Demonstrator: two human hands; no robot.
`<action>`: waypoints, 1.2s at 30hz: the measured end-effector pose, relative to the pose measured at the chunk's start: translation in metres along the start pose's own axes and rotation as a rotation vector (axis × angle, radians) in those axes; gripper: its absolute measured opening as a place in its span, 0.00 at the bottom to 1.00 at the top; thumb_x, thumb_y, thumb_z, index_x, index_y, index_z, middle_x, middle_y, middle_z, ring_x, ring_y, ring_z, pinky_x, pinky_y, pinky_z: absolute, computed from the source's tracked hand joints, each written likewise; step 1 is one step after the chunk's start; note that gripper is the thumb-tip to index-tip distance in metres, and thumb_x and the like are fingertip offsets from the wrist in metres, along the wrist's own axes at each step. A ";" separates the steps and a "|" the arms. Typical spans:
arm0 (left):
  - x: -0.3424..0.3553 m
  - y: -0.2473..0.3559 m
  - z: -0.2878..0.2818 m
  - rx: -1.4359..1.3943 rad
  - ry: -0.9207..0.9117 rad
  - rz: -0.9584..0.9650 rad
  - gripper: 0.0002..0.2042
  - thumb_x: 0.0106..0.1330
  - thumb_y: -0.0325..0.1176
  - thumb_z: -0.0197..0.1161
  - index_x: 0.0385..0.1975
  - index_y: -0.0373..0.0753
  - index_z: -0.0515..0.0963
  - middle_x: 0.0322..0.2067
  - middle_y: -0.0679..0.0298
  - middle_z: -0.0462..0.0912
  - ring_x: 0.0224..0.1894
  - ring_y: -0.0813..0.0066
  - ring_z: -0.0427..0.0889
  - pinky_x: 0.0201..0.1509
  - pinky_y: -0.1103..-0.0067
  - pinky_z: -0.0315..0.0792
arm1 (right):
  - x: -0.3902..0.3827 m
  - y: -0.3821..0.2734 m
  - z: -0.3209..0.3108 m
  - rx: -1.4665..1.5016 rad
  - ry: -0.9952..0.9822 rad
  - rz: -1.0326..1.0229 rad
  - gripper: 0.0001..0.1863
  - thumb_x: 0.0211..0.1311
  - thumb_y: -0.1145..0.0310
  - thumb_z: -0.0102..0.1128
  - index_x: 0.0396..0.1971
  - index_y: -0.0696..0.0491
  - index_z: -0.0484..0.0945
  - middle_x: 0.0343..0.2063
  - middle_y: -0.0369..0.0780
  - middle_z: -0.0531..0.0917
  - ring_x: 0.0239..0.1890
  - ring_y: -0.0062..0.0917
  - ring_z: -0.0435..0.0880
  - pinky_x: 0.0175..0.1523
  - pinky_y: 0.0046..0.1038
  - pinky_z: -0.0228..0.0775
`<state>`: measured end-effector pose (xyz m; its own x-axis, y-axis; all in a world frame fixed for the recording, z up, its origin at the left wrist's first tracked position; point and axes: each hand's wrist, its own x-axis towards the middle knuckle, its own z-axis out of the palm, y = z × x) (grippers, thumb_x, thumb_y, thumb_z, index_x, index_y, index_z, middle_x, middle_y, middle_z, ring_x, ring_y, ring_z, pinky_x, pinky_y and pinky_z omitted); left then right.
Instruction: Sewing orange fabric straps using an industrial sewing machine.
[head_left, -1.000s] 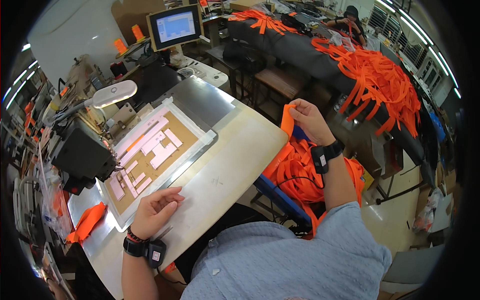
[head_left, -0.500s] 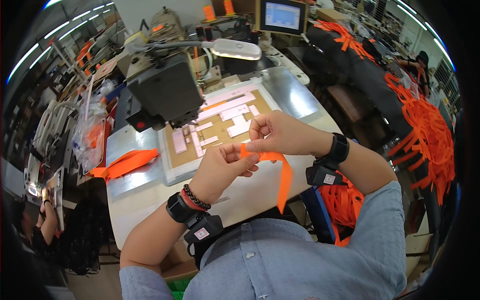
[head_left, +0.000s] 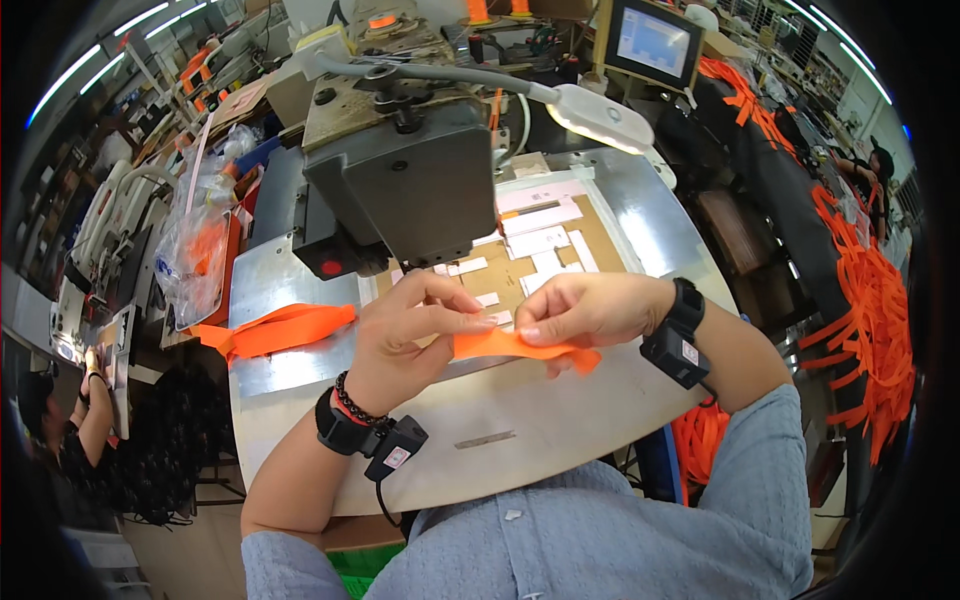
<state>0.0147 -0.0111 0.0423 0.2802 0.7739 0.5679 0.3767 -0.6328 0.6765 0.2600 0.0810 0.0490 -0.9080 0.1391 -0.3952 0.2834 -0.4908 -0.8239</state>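
Observation:
An orange fabric strip (head_left: 485,346) stretches between my two hands over the near part of the sewing table. My left hand (head_left: 405,335) has its fingers bent at the strip's left end, apparently pinching it. Farther right, the thumb and fingers of my right hand (head_left: 590,308) pinch the same strip, and its short free end hangs past them. Behind my hands lies a tan template board (head_left: 590,225) with white and pink pieces, partly hidden by the dark sewing machine head (head_left: 405,190). More orange strips (head_left: 290,330) lie in a flat bundle left of my left hand.
A lamp (head_left: 600,118) reaches over the table, with a screen (head_left: 655,42) behind it. Orange strips hang in a thick bunch (head_left: 870,320) at the right, and others fill a blue-edged container below. At far left, another person's arm (head_left: 97,400) rests near a machine.
My hands have moved slightly apart, drawing the strip out sideways between them. Its long hanging tail has risen and now shows only briefly beyond my right hand. The view has shifted left.

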 end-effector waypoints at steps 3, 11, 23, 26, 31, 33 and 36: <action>-0.005 -0.010 -0.006 0.038 -0.053 -0.010 0.19 0.50 0.11 0.60 0.35 0.43 0.87 0.35 0.65 0.81 0.39 0.73 0.80 0.42 0.80 0.74 | 0.004 -0.016 -0.008 -0.170 0.106 0.009 0.10 0.71 0.65 0.58 0.41 0.57 0.77 0.31 0.31 0.80 0.27 0.13 0.77 0.36 0.17 0.73; -0.007 -0.036 -0.006 0.542 -0.169 0.002 0.14 0.53 0.18 0.62 0.39 0.41 0.84 0.36 0.63 0.81 0.39 0.64 0.79 0.43 0.73 0.75 | 0.025 -0.037 -0.031 -0.652 0.443 0.028 0.12 0.66 0.63 0.65 0.31 0.57 0.83 0.23 0.28 0.79 0.24 0.09 0.72 0.28 0.16 0.67; -0.016 -0.025 0.016 0.686 -0.244 -0.129 0.18 0.60 0.32 0.64 0.49 0.32 0.78 0.49 0.56 0.79 0.43 0.60 0.78 0.51 0.68 0.73 | 0.055 -0.012 -0.064 -0.758 0.613 -0.138 0.13 0.59 0.65 0.70 0.20 0.58 0.83 0.15 0.33 0.77 0.18 0.13 0.69 0.26 0.23 0.64; -0.016 -0.026 0.017 0.701 -0.250 -0.131 0.19 0.61 0.34 0.64 0.50 0.32 0.77 0.50 0.56 0.79 0.45 0.60 0.77 0.53 0.68 0.72 | 0.054 -0.010 -0.070 -0.773 0.621 -0.157 0.14 0.59 0.65 0.70 0.19 0.58 0.82 0.14 0.33 0.77 0.18 0.13 0.68 0.26 0.23 0.64; -0.018 -0.028 0.020 0.744 -0.273 -0.125 0.22 0.62 0.38 0.64 0.53 0.33 0.76 0.53 0.57 0.78 0.48 0.60 0.76 0.56 0.68 0.71 | 0.051 -0.017 -0.069 -0.854 0.633 -0.124 0.13 0.59 0.67 0.69 0.19 0.59 0.82 0.15 0.34 0.77 0.18 0.14 0.69 0.27 0.23 0.65; -0.019 -0.028 0.021 0.744 -0.278 -0.134 0.23 0.62 0.39 0.64 0.54 0.33 0.75 0.54 0.57 0.78 0.49 0.60 0.76 0.56 0.68 0.71 | 0.051 -0.019 -0.068 -0.858 0.636 -0.128 0.13 0.58 0.68 0.68 0.19 0.60 0.82 0.15 0.34 0.78 0.19 0.14 0.70 0.28 0.23 0.66; -0.020 -0.028 0.022 0.757 -0.284 -0.145 0.24 0.62 0.40 0.64 0.55 0.33 0.74 0.54 0.57 0.77 0.50 0.60 0.75 0.57 0.67 0.70 | 0.051 -0.018 -0.068 -0.817 0.639 -0.140 0.11 0.57 0.70 0.67 0.20 0.60 0.82 0.16 0.35 0.79 0.20 0.14 0.72 0.29 0.23 0.67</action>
<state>0.0183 -0.0082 0.0020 0.3581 0.8875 0.2899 0.8914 -0.4173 0.1768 0.2292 0.1557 0.0158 -0.6842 0.6954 -0.2197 0.5267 0.2627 -0.8084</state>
